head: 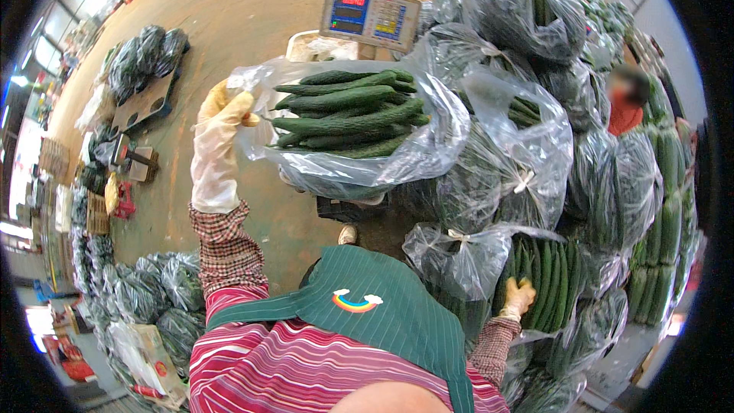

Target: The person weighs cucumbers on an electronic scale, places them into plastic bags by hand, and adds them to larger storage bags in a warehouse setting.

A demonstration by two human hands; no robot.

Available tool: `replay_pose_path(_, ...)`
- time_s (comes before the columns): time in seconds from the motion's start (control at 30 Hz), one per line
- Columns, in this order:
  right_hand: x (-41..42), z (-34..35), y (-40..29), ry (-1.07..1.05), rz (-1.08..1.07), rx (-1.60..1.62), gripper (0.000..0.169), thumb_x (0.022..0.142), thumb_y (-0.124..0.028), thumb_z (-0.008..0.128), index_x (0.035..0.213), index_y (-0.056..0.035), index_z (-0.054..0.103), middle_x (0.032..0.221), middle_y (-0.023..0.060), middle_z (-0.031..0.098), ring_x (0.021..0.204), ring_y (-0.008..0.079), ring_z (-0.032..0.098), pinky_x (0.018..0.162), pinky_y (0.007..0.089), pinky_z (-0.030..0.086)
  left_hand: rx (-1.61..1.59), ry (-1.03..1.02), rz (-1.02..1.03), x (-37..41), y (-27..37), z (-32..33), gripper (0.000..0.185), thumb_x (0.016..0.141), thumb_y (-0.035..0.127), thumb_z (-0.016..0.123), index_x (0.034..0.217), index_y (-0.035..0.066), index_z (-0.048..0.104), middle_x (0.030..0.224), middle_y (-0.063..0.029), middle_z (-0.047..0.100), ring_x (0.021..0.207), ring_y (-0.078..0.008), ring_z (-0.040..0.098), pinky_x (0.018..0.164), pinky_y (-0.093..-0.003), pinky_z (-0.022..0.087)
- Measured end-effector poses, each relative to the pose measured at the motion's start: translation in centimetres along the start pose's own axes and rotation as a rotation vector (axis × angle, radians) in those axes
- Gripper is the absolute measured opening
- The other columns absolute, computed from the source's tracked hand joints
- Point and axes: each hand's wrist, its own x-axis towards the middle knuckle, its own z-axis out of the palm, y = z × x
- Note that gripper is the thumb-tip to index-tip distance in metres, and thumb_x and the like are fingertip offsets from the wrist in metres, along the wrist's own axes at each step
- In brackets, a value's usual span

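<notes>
My left hand [226,112], in a pale glove, grips the edge of a clear plastic bag [441,137]. That bag lies wide open before me, with several green cucumbers [355,103] stacked lengthwise inside. Just beyond it stands a weighing scale's display [370,17], its red digits lit. Low on the right, my gloved right hand [519,296] rests against upright cucumbers [550,284] in another opened bag. Its fingers are bent there, but whether they hold one is hard to make out.
Filled plastic bags of cucumbers [522,17] are piled high along my right side. Another person [628,92] is behind that pile. Under the open bag is a black crate [338,208]. A low platform [149,97] with bagged produce stands on the left.
</notes>
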Motion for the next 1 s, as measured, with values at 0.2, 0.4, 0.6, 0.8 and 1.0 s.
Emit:
replay_pose_path(0.2,-6.2,-9.7,-28.2,-0.023,-1.064,0.982,0.019,0.086,-0.005,0.056,0.103,-0.0002,0.064,0.104,0.012,0.066,0.096,0.0226,0.061,0.085,0.032,0.046,-0.093,-0.036,-0.016,-0.2,-0.1,-1.0,0.032,0.085,0.012,0.062,0.114,0.002,0.056,0.089,-0.0014,0.062,0.066,-0.0084,0.056,0.065,-0.0222,0.046)
replay_pose_path(0.4,-9.1,-0.1,-49.1,-0.023,-1.574,0.306,0.051,0.076,-0.021,0.069,0.123,-0.0106,0.053,0.123,0.0123,0.055,0.114,0.029,0.05,0.094,0.0438,0.039,-0.16,-0.122,0.011,1.0,0.6,-1.7,0.038,0.087,0.007,0.058,0.124,-0.002,0.049,0.094,-0.0045,0.062,0.074,-0.0083,0.057,0.067,-0.0214,0.048)
replay_pose_path(0.6,-8.7,1.0,-53.4,-0.261,-1.407,-0.308,0.051,0.068,-0.036,0.074,0.107,-0.0073,0.059,0.103,0.0179,0.054,0.103,0.0342,0.05,0.086,0.0424,0.043,-0.212,-0.06,-0.039,2.0,1.4,-3.1,0.043,0.085,0.01,0.061,0.124,-0.002,0.05,0.084,-0.0029,0.06,0.07,-0.0094,0.055,0.069,-0.022,0.044)
replay_pose_path(0.8,-7.1,-8.2,-44.2,-0.819,-1.009,0.542,0.044,0.071,-0.032,0.072,0.102,-0.0012,0.065,0.088,0.0076,0.055,0.085,0.0186,0.051,0.075,0.0307,0.04,-0.156,-0.013,-0.036,2.8,1.4,-4.3,0.042,0.086,0.009,0.057,0.126,-0.002,0.049,0.083,-0.0018,0.057,0.071,-0.0085,0.053,0.07,-0.0212,0.042)
replay_pose_path(1.0,-4.4,-13.5,-31.6,-0.551,-0.745,1.643,0.073,0.082,-0.041,0.065,0.13,0.0061,0.038,0.085,0.0033,0.059,0.065,0.0097,0.054,0.053,0.0218,0.043,0.202,0.152,0.242,3.8,0.8,-1.6,0.043,0.087,0.008,0.059,0.128,0.001,0.049,0.092,-0.0032,0.055,0.079,-0.01,0.052,0.075,-0.0228,0.043)
